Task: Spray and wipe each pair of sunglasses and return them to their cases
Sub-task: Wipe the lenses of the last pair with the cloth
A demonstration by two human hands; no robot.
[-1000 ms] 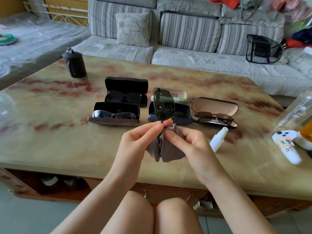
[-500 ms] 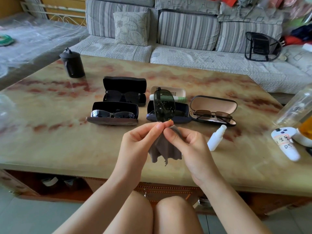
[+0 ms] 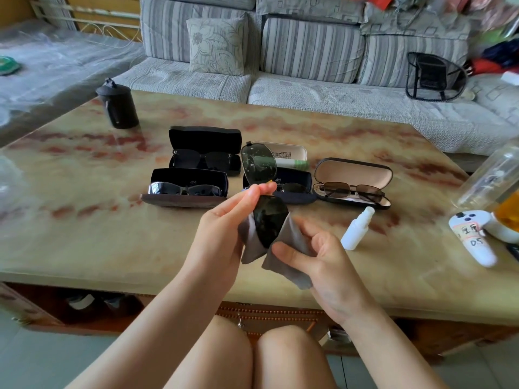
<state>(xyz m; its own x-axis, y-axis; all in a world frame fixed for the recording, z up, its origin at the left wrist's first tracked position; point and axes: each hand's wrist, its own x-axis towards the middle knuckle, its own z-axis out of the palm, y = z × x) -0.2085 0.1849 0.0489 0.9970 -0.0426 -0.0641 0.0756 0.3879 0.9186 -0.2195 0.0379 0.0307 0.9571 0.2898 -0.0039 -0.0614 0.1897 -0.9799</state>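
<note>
My left hand [image 3: 224, 228] pinches a pair of dark sunglasses [image 3: 259, 167] at the bridge and holds them on end, upper lens speckled with droplets. The lower lens [image 3: 269, 220] lies in a grey cloth [image 3: 289, 248]. My right hand [image 3: 323, 256] holds that cloth from below, fingers spread and loosely curled around its folds. A white spray bottle [image 3: 356, 228] lies on the marble table [image 3: 84, 234] to the right of my hands. Behind them are several open cases, three with sunglasses inside: a black case [image 3: 205, 150], a brown case [image 3: 185, 186] and a beige-lined case [image 3: 354, 181].
A black lidded cup [image 3: 118, 105] stands at the table's far left. A white controller [image 3: 474, 237], a clear bottle [image 3: 488, 178] and an orange item sit at the right edge. A striped sofa [image 3: 309, 51] runs behind the table. My knees are under the near edge.
The right hand has come off the lower lens and opened out, spreading the cloth so the dark lens shows. The left hand keeps its pinch on the sunglasses.
</note>
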